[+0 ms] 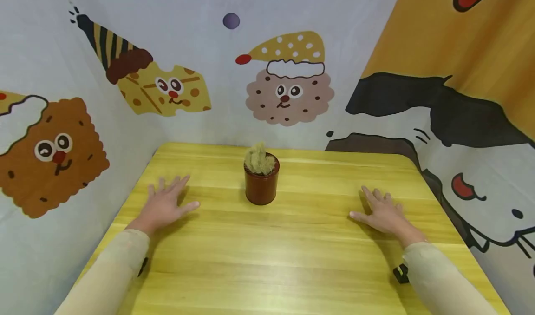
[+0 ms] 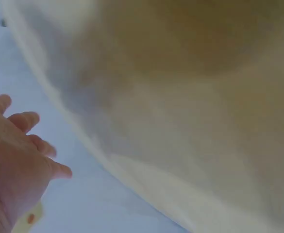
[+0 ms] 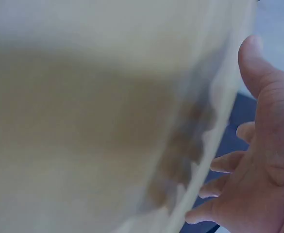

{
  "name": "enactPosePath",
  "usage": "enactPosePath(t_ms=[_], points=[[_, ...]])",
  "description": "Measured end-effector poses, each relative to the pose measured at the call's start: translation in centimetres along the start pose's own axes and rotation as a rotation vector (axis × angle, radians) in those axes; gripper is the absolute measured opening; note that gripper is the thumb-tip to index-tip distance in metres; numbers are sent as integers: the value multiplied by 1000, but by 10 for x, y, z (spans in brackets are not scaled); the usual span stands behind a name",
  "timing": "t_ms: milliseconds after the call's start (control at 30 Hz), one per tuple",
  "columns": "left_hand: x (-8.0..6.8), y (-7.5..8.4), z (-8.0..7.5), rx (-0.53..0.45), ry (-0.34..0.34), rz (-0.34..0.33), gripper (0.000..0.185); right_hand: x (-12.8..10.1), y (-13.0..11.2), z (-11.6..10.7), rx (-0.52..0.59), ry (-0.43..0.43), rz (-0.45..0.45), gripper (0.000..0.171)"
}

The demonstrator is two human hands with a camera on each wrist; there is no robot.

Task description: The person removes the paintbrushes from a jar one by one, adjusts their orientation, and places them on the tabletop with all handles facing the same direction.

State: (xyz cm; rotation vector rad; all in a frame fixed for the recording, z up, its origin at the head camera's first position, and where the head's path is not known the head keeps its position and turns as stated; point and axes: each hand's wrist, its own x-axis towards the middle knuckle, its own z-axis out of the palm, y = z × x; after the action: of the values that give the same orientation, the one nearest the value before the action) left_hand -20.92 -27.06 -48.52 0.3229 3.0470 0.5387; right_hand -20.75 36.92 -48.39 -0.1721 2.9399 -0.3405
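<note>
Both hands lie flat on the yellow wooden worktop [image 1: 292, 259], palms down, fingers straight and spread. The left hand [image 1: 164, 205] rests left of the pot [image 1: 261, 185], the right hand [image 1: 382, 213] right of it, each well apart from it. Each grip is wide and holds nothing. The brown pot stands upright between the hands, toward the far edge, with a tuft of pale fuzzy cactus [image 1: 260, 159] rising from it. Cartoon-printed cloth [image 1: 284, 87] hangs behind and at both sides. The wrist views are blurred.
</note>
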Motion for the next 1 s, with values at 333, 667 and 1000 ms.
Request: enactPosePath(t_ms=[333,667,1000], points=[[47,105,-13,-262,54,94,98,54,-143,-33,386,28,-274,81],[81,144,-2,-348,35,98,101,87,-228,-56,429,64,-416,52],[87,150,-7,-468,-30,50,106,91,-239,-55,537,74,-477,29]])
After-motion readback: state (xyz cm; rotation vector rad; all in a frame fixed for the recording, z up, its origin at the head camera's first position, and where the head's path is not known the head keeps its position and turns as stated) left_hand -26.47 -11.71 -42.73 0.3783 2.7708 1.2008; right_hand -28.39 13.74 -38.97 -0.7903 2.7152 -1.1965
